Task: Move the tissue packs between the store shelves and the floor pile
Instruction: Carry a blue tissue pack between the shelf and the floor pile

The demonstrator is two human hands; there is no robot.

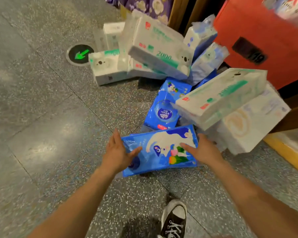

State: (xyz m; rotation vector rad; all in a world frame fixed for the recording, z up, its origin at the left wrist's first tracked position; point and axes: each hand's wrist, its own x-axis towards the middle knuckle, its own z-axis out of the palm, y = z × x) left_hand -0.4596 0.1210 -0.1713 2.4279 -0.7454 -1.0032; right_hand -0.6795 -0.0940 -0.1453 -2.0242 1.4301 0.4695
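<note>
A person's left grip (117, 152) and right grip (202, 148) bracket a blue tissue pack (159, 152) lying flat on the speckled grey floor (42, 117) of a store aisle. The left grip is spread apart, its fingers straight and flat against the pack's left end and its thumb laid over the printed top. The right grip rests at the opposite end with its thumb stretched across the top face. Its fingers are hidden past the pack's edge, so whether it is clamped on the pack cannot be told.

Just beyond the two grips, a second blue pack (165, 107) lies on the floor, touching the far edge of the first. Beyond the right grip and to its right, a white-and-green pack (218, 98) sits tilted on top of a pale pack with an orange swirl (244, 126). Farther beyond both grips, a heap of white-and-green packs (158, 48) leans at mixed angles, with light-blue packs (206, 60) propped against a red display stand (258, 31) at its right. A round floor marker with a green arrow (80, 54) sits beyond the left grip, just beside the heap's left edge. A yellow floor strip (285, 152) runs to the right of the right grip. Nearer than the grips, a black-and-white sneaker (174, 220) stands on the floor between the forearms.
</note>
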